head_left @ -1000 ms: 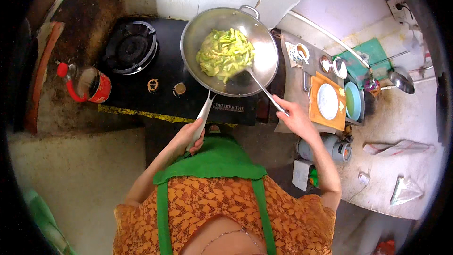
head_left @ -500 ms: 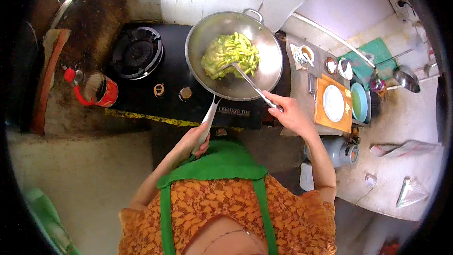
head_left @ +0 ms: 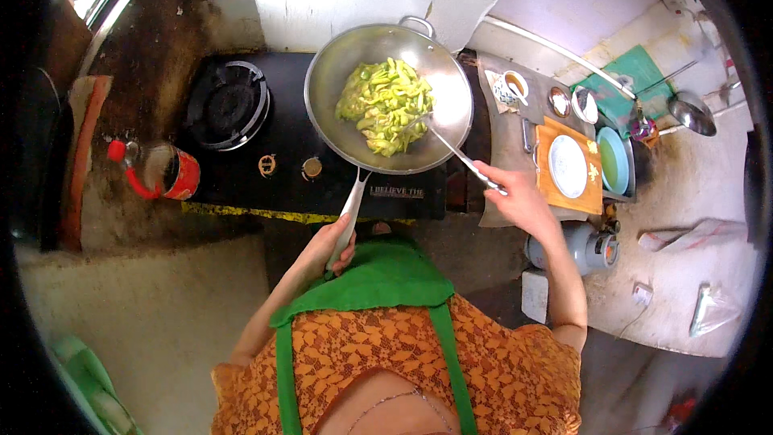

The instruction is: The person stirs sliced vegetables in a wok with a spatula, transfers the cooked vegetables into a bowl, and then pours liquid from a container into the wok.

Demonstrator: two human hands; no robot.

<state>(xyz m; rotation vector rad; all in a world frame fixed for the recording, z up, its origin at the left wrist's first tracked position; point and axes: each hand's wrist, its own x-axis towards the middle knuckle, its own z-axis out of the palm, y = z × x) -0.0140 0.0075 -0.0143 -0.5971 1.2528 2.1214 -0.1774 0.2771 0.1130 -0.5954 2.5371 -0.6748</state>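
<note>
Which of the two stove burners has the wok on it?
The right burner, hidden under the wok of green vegetables. The left burner is bare, with nothing on it.

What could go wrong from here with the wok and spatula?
1. The wok is steadied only by the left hand at the end of its long handle; a hard push might tip it.
2. The right hand works the metal spatula in the green vegetables; pieces could go over the rim onto the black stove.
</note>
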